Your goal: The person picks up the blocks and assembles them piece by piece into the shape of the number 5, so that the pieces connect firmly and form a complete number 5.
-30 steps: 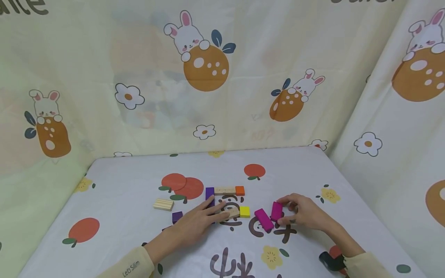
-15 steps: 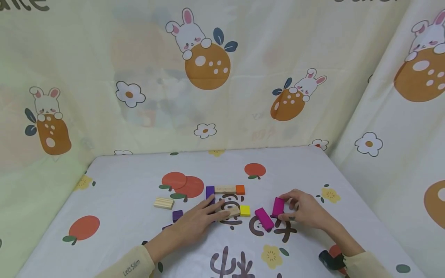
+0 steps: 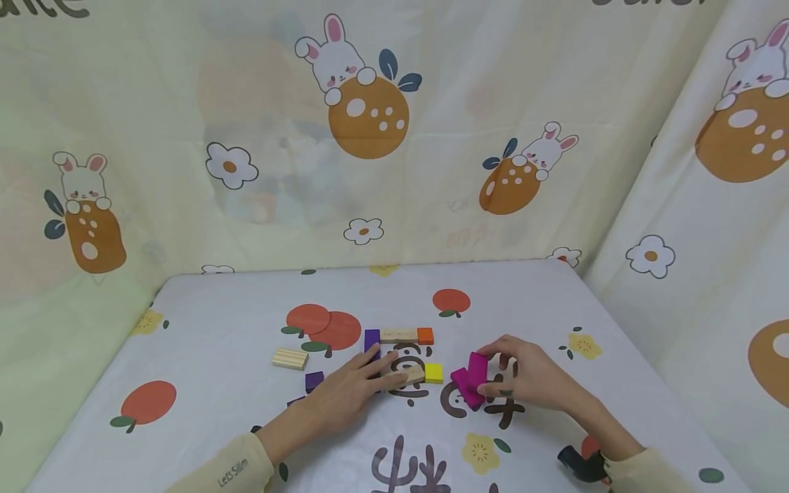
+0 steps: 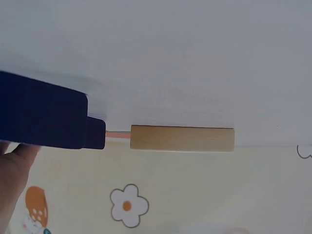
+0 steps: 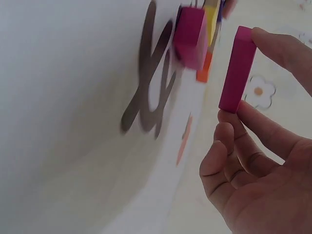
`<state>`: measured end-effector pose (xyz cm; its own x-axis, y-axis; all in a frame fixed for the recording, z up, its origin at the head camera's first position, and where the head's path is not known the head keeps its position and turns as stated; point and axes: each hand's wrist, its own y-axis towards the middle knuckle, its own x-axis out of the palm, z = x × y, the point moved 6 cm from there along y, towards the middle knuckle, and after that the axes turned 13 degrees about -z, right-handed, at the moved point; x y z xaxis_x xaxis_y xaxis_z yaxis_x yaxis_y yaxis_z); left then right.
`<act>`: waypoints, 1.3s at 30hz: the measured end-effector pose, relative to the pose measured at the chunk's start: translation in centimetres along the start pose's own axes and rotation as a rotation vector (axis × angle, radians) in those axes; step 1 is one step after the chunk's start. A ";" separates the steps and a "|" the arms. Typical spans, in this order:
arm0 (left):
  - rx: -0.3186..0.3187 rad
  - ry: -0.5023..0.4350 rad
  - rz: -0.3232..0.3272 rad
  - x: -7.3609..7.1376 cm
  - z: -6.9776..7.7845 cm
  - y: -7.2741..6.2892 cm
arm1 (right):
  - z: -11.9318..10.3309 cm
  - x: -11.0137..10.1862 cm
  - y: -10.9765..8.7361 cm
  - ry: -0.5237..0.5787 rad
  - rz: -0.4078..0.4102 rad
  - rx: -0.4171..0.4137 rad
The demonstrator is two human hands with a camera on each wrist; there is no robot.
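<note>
My right hand (image 3: pixel 536 373) pinches a magenta wooden block (image 3: pixel 477 370) by its two ends, thumb at one and fingers at the other. In the head view this block overlaps a second magenta block (image 3: pixel 459 378), which lies slantwise on the table. The right wrist view shows the held block (image 5: pixel 236 70) apart from the second one (image 5: pixel 191 36). My left hand (image 3: pixel 345 397) lies with extended, spread fingers over a purple block (image 3: pixel 372 338) and a plain wood block (image 3: pixel 414 374). A yellow block (image 3: pixel 434 373) abuts that plain block's right end.
Behind the left hand, another plain wood block (image 3: pixel 398 336) joins the purple block to an orange block (image 3: pixel 425 335). Further left lie a ridged wood block (image 3: pixel 290 359) and a small purple block (image 3: pixel 314 381). A patterned cloth (image 3: pixel 216 322) covers the table; printed curtains (image 3: pixel 277 226) hang behind.
The right hand first raised its magenta block slightly, then carried it left until it overlaps the other magenta block. The left hand stays in place on the blocks.
</note>
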<state>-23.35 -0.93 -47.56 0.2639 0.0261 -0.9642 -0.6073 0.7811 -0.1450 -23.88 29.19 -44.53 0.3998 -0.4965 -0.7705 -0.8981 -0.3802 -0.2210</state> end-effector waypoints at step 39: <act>-0.057 -0.041 -0.049 0.6 -0.6 0.3 | -5.5 6.4 0.1 -0.190 -0.132 0.030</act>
<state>-23.76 -1.05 -48.31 0.3242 0.0148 -0.9459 -0.6340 0.7455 -0.2057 -20.37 21.63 -46.20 0.4747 -0.2872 -0.8320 -0.8467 -0.4071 -0.3426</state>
